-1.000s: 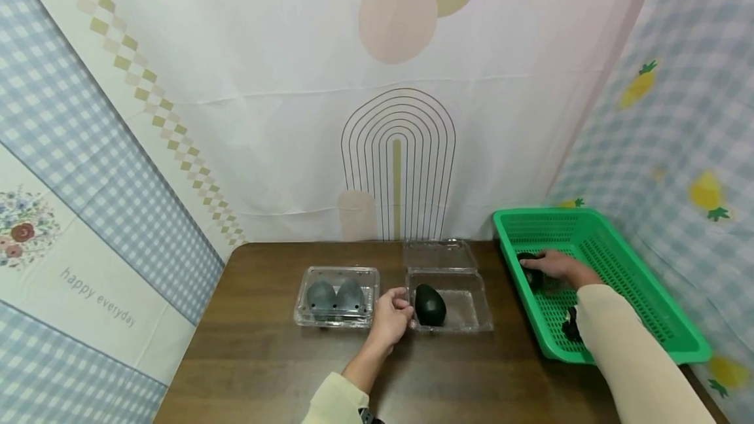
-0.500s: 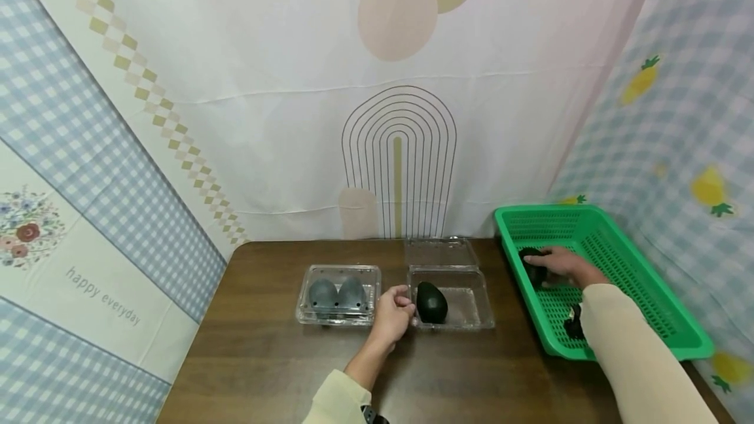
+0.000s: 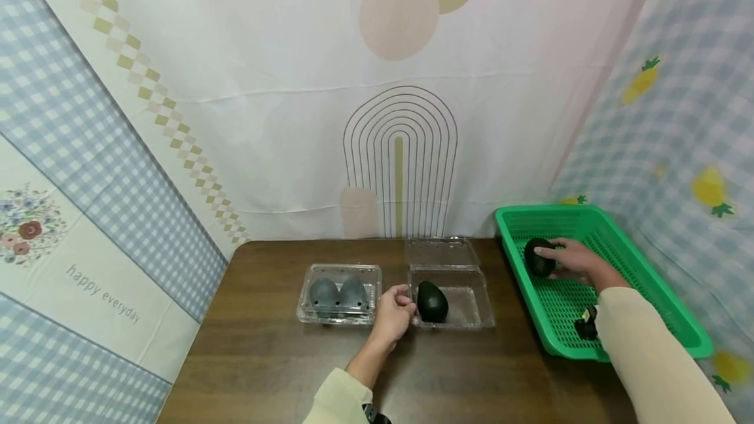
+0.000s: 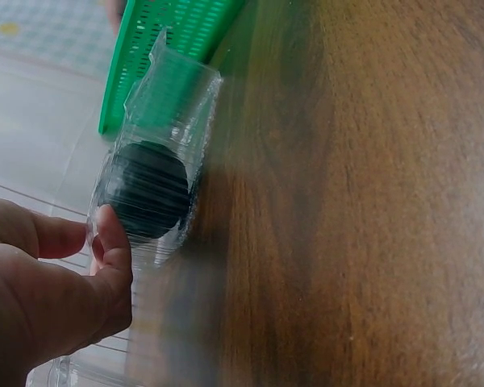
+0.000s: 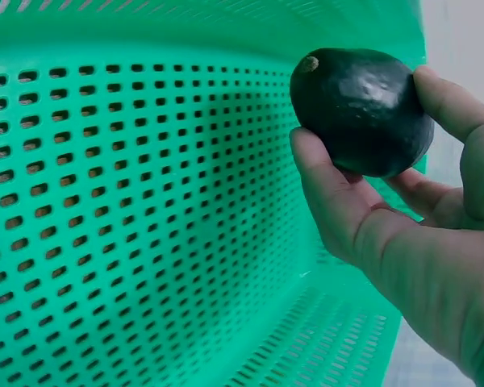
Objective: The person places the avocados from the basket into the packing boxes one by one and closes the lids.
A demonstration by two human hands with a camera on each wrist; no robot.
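Note:
My right hand holds a dark avocado with thumb and fingers curled round it, lifted above the floor of the green basket. My left hand pinches the left rim of an open clear clamshell box that has one dark avocado in it. Its lid lies open behind.
A shut clamshell with two avocados stands left of my left hand on the brown table. Another dark avocado lies in the basket near my right sleeve. Patterned cloth walls close in behind and on both sides.
My right hand has gripped an avocado and raised it off the basket floor. The left hand has stayed on the open box's rim.

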